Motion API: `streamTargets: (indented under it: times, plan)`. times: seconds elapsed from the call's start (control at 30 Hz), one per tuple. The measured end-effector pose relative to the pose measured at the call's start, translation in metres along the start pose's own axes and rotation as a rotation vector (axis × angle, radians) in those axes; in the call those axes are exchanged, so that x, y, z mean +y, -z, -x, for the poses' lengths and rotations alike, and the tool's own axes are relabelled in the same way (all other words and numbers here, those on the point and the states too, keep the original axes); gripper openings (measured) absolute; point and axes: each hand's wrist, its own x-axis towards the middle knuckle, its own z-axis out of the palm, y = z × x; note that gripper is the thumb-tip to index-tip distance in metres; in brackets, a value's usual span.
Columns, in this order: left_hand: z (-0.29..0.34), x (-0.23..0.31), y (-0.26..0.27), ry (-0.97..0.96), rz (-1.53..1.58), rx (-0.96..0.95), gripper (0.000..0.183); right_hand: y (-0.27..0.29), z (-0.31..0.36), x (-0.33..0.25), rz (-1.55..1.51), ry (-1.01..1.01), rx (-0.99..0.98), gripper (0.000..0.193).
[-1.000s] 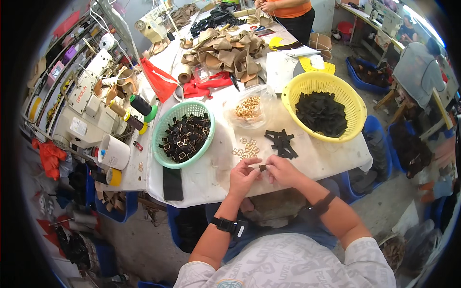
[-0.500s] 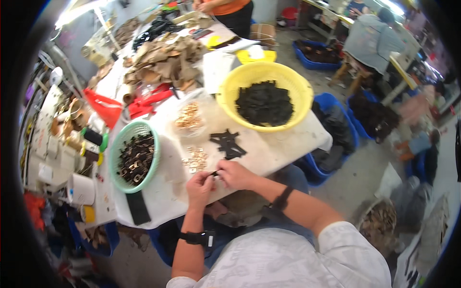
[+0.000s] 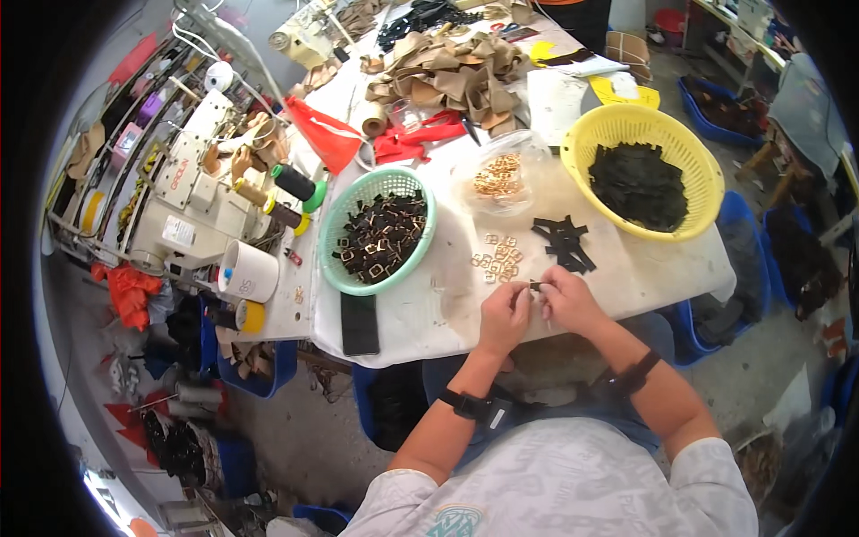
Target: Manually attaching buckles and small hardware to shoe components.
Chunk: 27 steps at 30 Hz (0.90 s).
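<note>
At the near edge of the table, my left hand (image 3: 506,315) and my right hand (image 3: 574,301) pinch a small black strip (image 3: 536,285) between their fingertips. Whether a buckle is on that strip is too small to tell. Just beyond my fingers lie loose gold-coloured square buckles (image 3: 498,259) and, to their right, a small heap of black strips (image 3: 564,242). A clear plastic bag (image 3: 474,192) holding more gold buckles rests behind them. On the left, a mint-green basket (image 3: 428,234) contains black strips fitted with buckles. Black pieces fill a yellow basket (image 3: 707,166) on the right.
A dark flat phone-like slab (image 3: 360,324) lies by the green basket. Left stands a sewing machine (image 3: 170,228) with thread spools (image 3: 295,183) and a white cup (image 3: 248,271). Brown pieces (image 3: 447,76) cover the far table. Blue tubs (image 3: 729,268) stand on the floor at right.
My view has swung left, so the table and baskets appear farther right and more of the sewing machine shows. Both hands stay together at the small black strip.
</note>
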Motion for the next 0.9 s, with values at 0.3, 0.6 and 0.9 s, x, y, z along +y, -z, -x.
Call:
streamTargets:
  times: [0.3, 0.6, 0.9]
  plan:
    - [-0.009, 0.005, 0.017, 0.369, 0.353, -0.24, 0.013, 0.017, -0.005, -0.006, -0.239, -0.106, -0.23, 0.005]
    - [-0.013, -0.001, 0.021, 0.312, 0.338, -0.409, 0.009, 0.016, -0.006, -0.006, -0.214, -0.117, -0.215, 0.006]
    - [-0.013, -0.003, 0.02, 0.314, 0.331, -0.395, 0.01, 0.009, -0.001, -0.012, -0.181, -0.057, -0.155, 0.011]
